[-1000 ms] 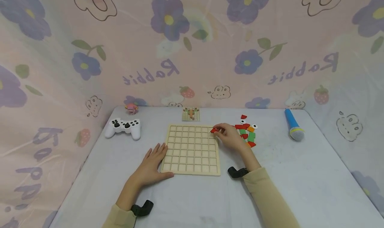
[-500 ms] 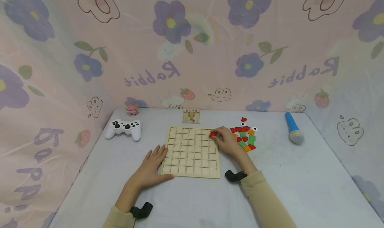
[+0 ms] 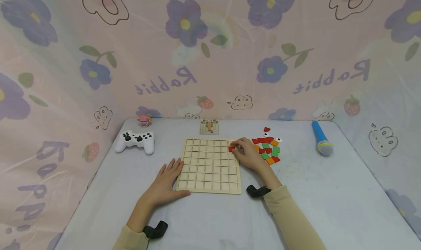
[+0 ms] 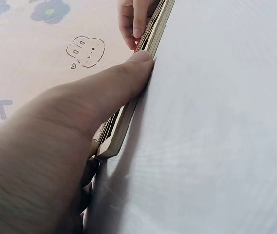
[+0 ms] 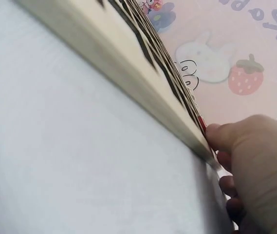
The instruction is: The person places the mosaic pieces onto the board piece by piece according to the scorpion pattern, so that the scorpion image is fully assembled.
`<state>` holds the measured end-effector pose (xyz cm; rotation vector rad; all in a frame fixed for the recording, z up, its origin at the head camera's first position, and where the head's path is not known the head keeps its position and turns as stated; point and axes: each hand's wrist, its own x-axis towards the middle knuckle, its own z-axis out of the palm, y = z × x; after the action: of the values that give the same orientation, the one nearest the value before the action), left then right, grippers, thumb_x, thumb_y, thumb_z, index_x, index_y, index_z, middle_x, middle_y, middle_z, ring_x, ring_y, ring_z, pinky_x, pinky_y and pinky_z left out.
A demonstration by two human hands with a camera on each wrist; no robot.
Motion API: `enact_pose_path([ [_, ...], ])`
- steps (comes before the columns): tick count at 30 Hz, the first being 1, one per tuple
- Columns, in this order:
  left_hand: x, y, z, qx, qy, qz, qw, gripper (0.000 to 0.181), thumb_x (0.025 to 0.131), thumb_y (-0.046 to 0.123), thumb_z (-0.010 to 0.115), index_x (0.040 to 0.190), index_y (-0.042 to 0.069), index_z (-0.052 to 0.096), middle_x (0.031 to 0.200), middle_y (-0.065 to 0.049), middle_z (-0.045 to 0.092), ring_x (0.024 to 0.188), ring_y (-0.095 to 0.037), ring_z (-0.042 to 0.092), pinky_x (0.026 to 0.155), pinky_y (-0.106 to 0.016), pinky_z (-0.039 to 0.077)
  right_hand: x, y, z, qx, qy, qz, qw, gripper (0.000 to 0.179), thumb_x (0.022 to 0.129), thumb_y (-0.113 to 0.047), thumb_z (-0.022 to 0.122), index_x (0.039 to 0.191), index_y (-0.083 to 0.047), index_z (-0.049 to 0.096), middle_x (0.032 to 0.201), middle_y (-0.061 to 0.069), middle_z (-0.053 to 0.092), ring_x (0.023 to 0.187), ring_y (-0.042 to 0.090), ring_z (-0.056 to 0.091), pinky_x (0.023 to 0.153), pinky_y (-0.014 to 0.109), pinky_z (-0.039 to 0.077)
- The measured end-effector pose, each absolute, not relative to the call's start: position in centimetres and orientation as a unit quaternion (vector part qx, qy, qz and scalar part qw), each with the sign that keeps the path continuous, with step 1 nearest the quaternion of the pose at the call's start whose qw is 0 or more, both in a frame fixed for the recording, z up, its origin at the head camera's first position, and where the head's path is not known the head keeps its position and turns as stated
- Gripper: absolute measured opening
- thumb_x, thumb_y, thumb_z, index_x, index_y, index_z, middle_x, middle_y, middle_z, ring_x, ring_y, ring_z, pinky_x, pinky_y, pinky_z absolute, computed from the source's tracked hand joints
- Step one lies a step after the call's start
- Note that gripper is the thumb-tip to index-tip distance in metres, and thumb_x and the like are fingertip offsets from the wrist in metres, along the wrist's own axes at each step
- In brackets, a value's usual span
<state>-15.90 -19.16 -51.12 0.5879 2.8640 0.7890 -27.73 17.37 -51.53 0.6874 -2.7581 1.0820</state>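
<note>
A pale wooden grid board (image 3: pixel 210 166) lies on the white-covered table. My left hand (image 3: pixel 167 180) rests against its left edge and front corner with fingers spread; the left wrist view shows that thumb (image 4: pixel 104 87) along the rim. At the board's right edge my right hand (image 3: pixel 248 155) pinches a small red tile (image 3: pixel 231 149) between thumb and fingers, down at a cell of the rightmost column, second row from the back. In the right wrist view the thumb (image 5: pixel 226 136) touches the red tile (image 5: pixel 202 122), most of which is hidden there.
Right of the board lie loose red, green (image 3: pixel 275 152) and orange tiles with two eye discs (image 3: pixel 279 140). A picture card (image 3: pixel 209 126) is behind the board. A white game controller (image 3: pixel 135 141) and pink figurine (image 3: pixel 144 120) stand left, a blue toy microphone (image 3: pixel 321 137) right.
My right hand has moved the red tile slightly toward me, from above the back right corner down into the second row, where it now lies flatter. The left hand stays put.
</note>
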Motion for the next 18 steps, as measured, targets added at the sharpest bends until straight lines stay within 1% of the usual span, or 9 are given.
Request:
enact_pose_path([
  [9,-15.9,-19.21,-51.14,0.199,0.944,0.259,0.051,0.115,0.086,0.062,0.079,0.166,0.0,0.025,0.176,-0.016,0.019,0.164,-0.038,0.011,0.13,-0.062,0.008,-27.87,17.25,-51.61,0.216,-0.908,0.356,0.047,0.021,0.103,-0.017,0.071,0.121,-0.007,0.076,0.121,0.014,0.065,0.104,0.027,0.058,0.092,0.044,0.051],
  [18,-15.86,-19.02,-50.69,0.196,0.944,0.257,0.065,0.115,0.088,0.063,0.076,0.166,-0.002,0.024,0.176,-0.018,0.019,0.164,-0.039,0.01,0.13,-0.064,0.008,-27.63,16.94,-51.3,0.205,-0.913,0.35,0.052,0.019,0.102,-0.018,0.071,0.118,-0.01,0.077,0.118,0.012,0.065,0.102,0.026,0.058,0.09,0.042,0.051],
])
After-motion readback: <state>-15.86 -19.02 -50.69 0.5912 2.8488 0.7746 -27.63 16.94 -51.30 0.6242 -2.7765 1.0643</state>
